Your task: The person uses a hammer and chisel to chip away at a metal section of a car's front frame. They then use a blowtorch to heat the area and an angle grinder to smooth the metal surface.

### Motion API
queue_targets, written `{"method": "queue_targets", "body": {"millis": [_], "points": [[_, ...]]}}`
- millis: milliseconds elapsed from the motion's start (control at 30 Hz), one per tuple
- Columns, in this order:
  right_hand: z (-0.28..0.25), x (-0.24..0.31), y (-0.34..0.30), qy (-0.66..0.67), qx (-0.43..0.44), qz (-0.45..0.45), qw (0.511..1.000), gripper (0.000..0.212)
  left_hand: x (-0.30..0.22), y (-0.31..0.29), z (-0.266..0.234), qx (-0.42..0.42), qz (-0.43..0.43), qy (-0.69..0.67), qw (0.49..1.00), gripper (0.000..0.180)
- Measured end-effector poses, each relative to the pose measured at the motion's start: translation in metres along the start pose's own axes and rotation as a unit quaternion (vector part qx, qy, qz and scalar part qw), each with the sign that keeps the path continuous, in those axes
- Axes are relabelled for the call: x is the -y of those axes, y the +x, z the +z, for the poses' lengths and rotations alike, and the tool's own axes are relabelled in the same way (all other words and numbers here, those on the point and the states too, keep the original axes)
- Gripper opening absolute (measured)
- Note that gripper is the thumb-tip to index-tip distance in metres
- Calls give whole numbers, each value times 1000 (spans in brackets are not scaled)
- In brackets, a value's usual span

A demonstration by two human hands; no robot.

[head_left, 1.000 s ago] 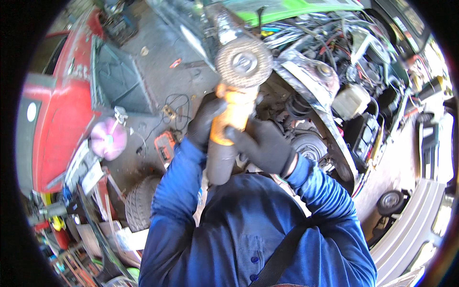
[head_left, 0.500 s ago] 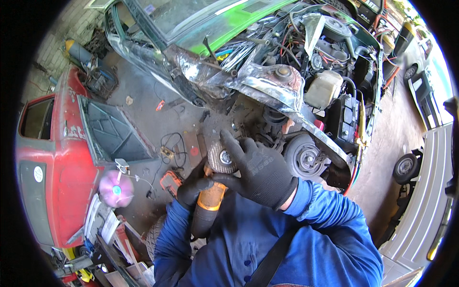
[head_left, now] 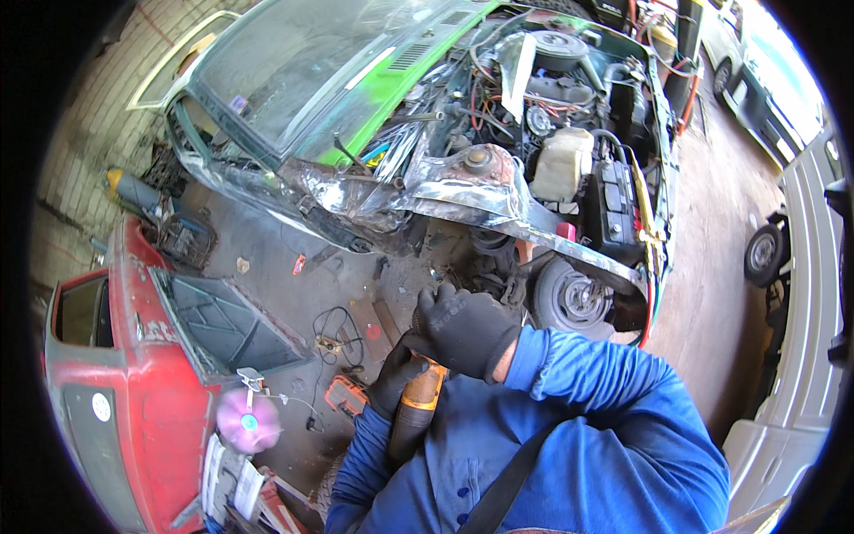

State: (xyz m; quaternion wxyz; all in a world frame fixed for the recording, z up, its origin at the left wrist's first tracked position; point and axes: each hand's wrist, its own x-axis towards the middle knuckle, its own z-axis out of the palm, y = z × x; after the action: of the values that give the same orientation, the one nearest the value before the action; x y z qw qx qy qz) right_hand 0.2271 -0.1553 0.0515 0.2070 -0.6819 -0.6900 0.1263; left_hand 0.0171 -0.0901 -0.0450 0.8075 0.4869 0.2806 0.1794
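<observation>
Left hand: my gloved left hand (head_left: 398, 378) is wrapped around the neck of the angle grinder (head_left: 416, 411), holding it close against my chest.
Right hand: the gloved right hand (head_left: 464, 327) lies cupped over the grinder's head, fingers curled; I cannot tell whether it grips or only covers.
Grinder position: low in the middle of view, between both hands, above my blue sleeves; its disc is hidden under the right hand.
Axis: the long body runs from my chest up and slightly right, head end pointing away toward the green car (head_left: 374, 98).
Handling: I judge it heavy and rigid, with a hard orange and dark casing; best taken at the barrel and near the head, clear of the disc.
Surroundings: stripped engine bay (head_left: 551, 169) ahead, bare wheel hub (head_left: 574, 298), red car (head_left: 133, 356) at left, cable on the floor (head_left: 294, 294).
</observation>
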Motion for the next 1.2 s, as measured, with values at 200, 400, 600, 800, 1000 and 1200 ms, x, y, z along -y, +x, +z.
{"method": "queue_targets", "body": {"millis": [200,400,600,800,1000,1200], "points": [[1,-20,15,13,-6,-192,981,50,1,4,-2,41,2,-122,992,72],[28,-17,13,81,-98,-140,982,59,2,10,4,-65,-31,-91,993,82],[41,-7,29,-25,-94,-133,986,41,2,10,-6,36,-54,-121,991,81],[26,-24,32,-30,-44,-326,944,32,8,-4,-19,107,-90,-122,983,80],[-1,-61,36,46,-104,-457,882,53,10,-21,-23,110,-75,-125,983,79],[-10,-98,30,75,-162,-126,976,74,4,-39,-25,-2,-59,-161,985,77]]}}
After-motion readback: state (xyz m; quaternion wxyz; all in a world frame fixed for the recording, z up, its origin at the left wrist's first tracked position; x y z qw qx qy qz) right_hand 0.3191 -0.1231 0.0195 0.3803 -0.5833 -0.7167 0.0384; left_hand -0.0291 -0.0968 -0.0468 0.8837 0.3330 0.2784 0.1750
